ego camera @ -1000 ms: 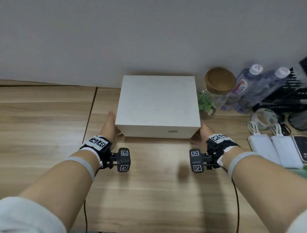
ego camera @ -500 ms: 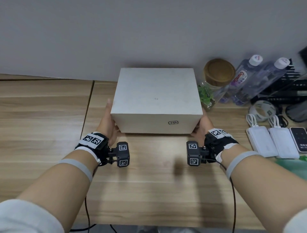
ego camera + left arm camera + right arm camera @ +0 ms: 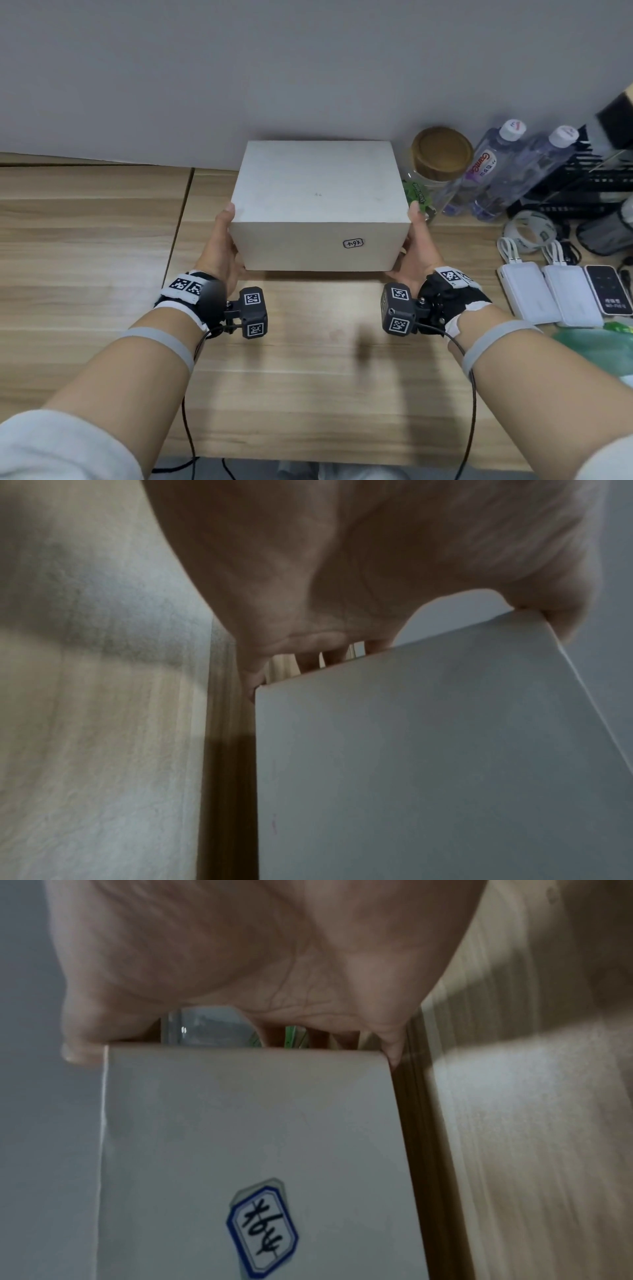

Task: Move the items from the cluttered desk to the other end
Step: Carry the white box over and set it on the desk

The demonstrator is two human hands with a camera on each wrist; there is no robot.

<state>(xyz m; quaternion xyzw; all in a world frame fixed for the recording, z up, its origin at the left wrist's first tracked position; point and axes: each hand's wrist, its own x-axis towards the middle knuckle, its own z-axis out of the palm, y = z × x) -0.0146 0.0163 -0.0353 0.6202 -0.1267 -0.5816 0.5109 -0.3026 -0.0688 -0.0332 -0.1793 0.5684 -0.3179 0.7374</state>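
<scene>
Plainly, the grip is two-handed: the left hand [image 3: 219, 245] and right hand [image 3: 416, 248] clasp opposite ends of the white box [image 3: 320, 198], thumbs at its top edge, just above the tabletop [image 3: 102, 240]. Stiff and smooth-sided, it seems light; palms low on both ends should hold best.

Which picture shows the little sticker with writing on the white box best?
The right wrist view: the sticker is big there, with its blue border and handwriting clear. The head view shows it tiny on the white box, near the right hand. The left wrist view shows only a plain side, no sticker.
</scene>
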